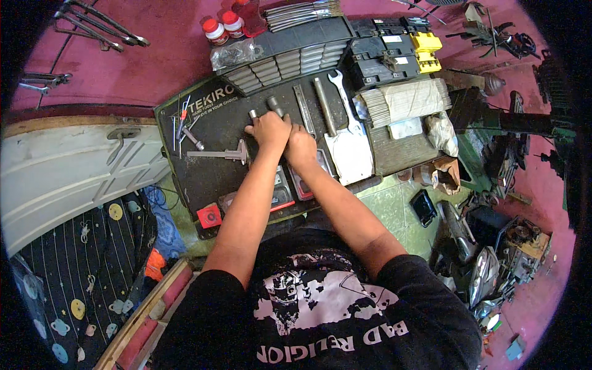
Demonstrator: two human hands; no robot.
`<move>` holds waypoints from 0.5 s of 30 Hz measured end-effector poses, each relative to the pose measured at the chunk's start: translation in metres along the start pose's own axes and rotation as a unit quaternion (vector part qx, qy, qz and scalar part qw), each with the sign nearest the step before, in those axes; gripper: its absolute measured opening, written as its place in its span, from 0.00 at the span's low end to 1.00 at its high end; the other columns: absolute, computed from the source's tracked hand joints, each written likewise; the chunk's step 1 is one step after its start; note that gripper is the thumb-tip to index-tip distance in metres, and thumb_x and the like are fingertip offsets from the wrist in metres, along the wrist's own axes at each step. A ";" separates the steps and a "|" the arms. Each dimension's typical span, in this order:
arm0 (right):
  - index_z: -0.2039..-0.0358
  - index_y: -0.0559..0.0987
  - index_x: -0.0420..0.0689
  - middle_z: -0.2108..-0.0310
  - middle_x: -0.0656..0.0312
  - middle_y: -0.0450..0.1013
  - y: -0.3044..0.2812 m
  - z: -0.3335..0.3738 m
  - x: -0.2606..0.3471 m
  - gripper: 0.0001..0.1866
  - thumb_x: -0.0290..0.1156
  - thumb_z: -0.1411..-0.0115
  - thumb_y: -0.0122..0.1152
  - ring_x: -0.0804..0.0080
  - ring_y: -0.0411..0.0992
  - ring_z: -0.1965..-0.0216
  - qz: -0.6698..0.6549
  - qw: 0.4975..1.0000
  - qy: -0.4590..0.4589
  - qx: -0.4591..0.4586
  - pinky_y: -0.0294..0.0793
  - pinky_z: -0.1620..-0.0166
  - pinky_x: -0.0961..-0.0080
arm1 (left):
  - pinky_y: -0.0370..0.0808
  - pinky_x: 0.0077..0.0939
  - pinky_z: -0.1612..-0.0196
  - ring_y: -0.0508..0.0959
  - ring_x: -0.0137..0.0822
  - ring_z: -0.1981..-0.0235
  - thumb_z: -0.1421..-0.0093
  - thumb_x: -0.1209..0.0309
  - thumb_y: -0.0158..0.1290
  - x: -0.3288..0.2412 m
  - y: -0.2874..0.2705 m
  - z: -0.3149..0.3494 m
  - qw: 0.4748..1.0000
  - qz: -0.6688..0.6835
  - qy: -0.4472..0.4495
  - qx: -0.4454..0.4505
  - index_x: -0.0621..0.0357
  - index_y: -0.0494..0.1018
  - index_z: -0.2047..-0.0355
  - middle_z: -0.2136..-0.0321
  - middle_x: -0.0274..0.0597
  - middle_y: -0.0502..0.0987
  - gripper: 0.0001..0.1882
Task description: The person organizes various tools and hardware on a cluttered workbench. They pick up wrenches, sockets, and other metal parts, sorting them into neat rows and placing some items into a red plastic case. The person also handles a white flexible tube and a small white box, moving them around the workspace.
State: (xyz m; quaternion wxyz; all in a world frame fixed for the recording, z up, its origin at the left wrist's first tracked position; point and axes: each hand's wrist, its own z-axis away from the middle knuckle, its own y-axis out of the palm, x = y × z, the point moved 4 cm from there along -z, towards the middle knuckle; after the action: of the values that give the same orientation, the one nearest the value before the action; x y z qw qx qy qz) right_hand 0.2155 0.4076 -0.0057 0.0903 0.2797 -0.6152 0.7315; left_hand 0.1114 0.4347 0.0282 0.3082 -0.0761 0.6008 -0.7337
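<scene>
Both hands meet over the dark workbench mat [216, 176]. My left hand [271, 131] is palm down with its fingers curled and its thumb out to the left; a grey metal cylinder [275, 106] shows just beyond its fingers and a small silver cylinder [253, 114] by its thumb. Pressed close on its right, my right hand [301, 148] is closed. What either hand holds is hidden beneath the fingers. Left of them lies a vernier caliper [223, 154]. Under the forearms are open tool cases [302, 187], partly covered.
Right of the hands lie an adjustable wrench [303, 108], a metal tube [325, 108] and a large spanner [346, 102] above a white cloth [349, 157]. A drawer organizer [290, 61] and black cases [382, 58] stand behind. At the front left is a red square box [209, 216].
</scene>
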 end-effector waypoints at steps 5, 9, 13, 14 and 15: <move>0.58 0.74 0.35 0.61 0.44 0.77 0.000 0.000 -0.007 0.16 0.24 0.48 0.64 0.47 0.80 0.61 -0.012 1.000 0.019 -0.001 0.81 0.58 0.57 | 0.63 0.66 0.45 0.79 0.61 0.53 0.45 0.53 0.60 -0.005 0.000 0.004 0.999 0.043 0.004 -0.008 0.63 0.83 0.71 0.67 0.59 0.84 0.21; 0.58 0.74 0.36 0.61 0.44 0.77 -0.006 0.003 0.000 0.16 0.24 0.47 0.63 0.47 0.80 0.61 -0.023 1.000 0.021 -0.002 0.81 0.58 0.57 | 0.61 0.70 0.42 0.78 0.62 0.52 0.44 0.53 0.60 0.002 0.007 0.006 0.998 0.054 0.022 -0.032 0.65 0.83 0.68 0.66 0.60 0.83 0.23; 0.57 0.73 0.36 0.60 0.45 0.77 -0.008 0.002 0.002 0.16 0.25 0.46 0.63 0.48 0.79 0.59 -0.020 0.999 0.037 0.010 0.81 0.57 0.57 | 0.60 0.71 0.42 0.77 0.62 0.51 0.42 0.52 0.59 0.004 0.010 0.005 0.998 0.042 0.037 -0.017 0.65 0.82 0.64 0.65 0.60 0.83 0.24; 0.56 0.72 0.36 0.59 0.45 0.76 -0.009 0.002 0.001 0.17 0.25 0.45 0.62 0.49 0.79 0.59 -0.014 0.999 0.040 0.012 0.81 0.57 0.57 | 0.60 0.71 0.42 0.77 0.62 0.51 0.42 0.52 0.59 0.003 0.008 0.007 0.998 0.038 0.038 -0.019 0.65 0.82 0.62 0.64 0.59 0.83 0.24; 0.55 0.72 0.36 0.59 0.46 0.76 -0.010 0.002 0.001 0.17 0.25 0.45 0.62 0.49 0.79 0.58 -0.008 0.999 0.042 0.009 0.82 0.57 0.58 | 0.60 0.71 0.42 0.77 0.62 0.51 0.42 0.52 0.59 0.002 0.006 0.010 0.998 0.034 0.039 -0.022 0.64 0.82 0.61 0.64 0.59 0.83 0.24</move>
State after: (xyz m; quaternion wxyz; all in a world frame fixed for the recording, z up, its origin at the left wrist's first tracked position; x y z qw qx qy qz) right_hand 0.2195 0.4079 0.0033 0.1192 0.2541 -0.6018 0.7477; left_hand 0.1165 0.4246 0.0243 0.3075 -0.0332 0.6306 -0.7118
